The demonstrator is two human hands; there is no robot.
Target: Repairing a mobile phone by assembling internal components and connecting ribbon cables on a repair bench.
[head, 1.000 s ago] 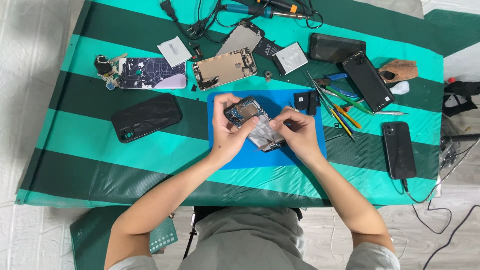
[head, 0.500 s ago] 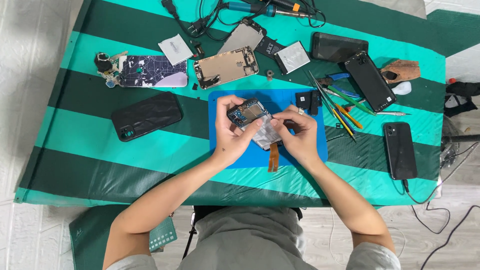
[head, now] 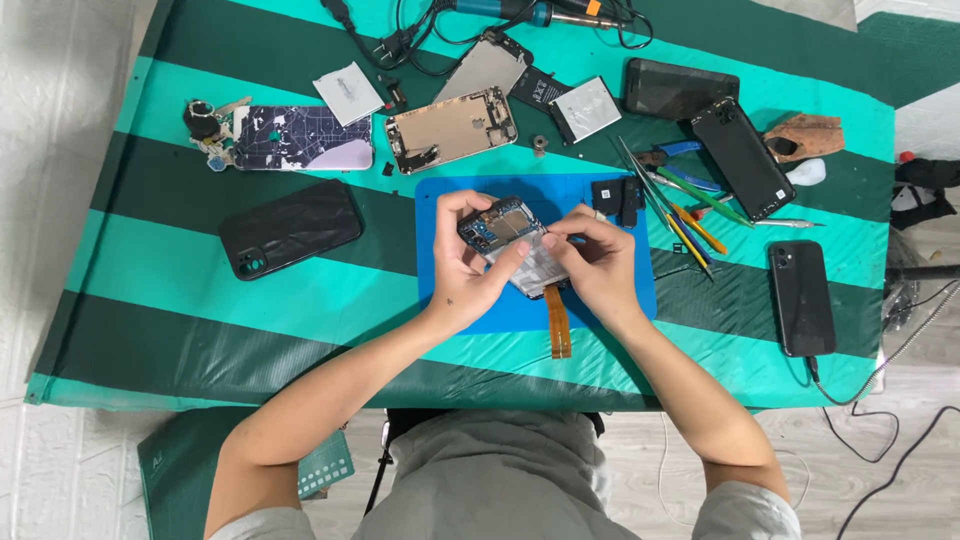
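- Orange flex ribbon hangs loose from the opened phone, trailing down over the blue mat — one tug or a snag on the mat edge and I'd judge it could tear at its connector.
- Left hand is curled around the phone's left side, fingers closed on it, lifting it just above the mat at the middle of the tabletop; a loosened grip drops bare circuitry onto the mat.
- Right hand pinches in at the phone's right edge, fingertips closed on the silvery inner part; too much force there risks bending it or cracking something underneath.
- Tweezers and screwdrivers lie just beside the right wrist; a careless elbow sweep could scatter them.
- Small black parts sit on the mat near the fingers, easy to knock away.
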